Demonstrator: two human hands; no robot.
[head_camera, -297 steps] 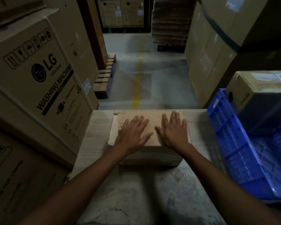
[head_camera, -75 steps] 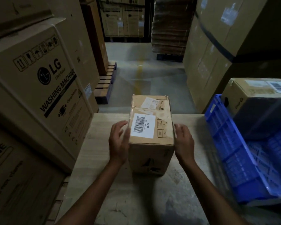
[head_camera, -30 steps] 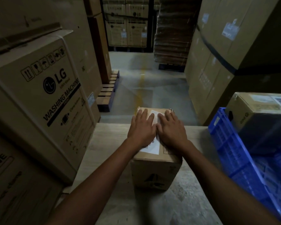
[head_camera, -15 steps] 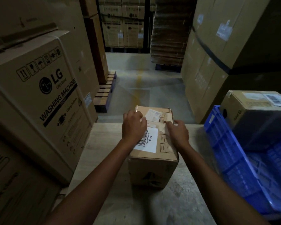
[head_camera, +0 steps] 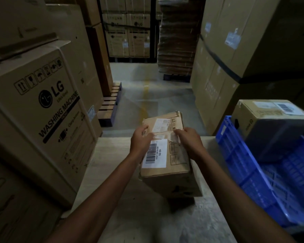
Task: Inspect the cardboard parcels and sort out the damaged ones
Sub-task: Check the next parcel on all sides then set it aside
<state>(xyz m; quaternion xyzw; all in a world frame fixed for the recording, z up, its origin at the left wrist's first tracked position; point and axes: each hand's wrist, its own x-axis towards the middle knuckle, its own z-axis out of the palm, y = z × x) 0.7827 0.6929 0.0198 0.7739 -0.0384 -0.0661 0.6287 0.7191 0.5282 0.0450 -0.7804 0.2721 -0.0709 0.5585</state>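
A big washing machine box stands left of the left hand. A blue crate sits right of the right hand. Both hands grip the tilted parcel on the desk, fingers curled over its top.

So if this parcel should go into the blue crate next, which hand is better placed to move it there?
Probably the right hand: it grips the parcel on the side facing the blue crate; the left hand would have to reach across.
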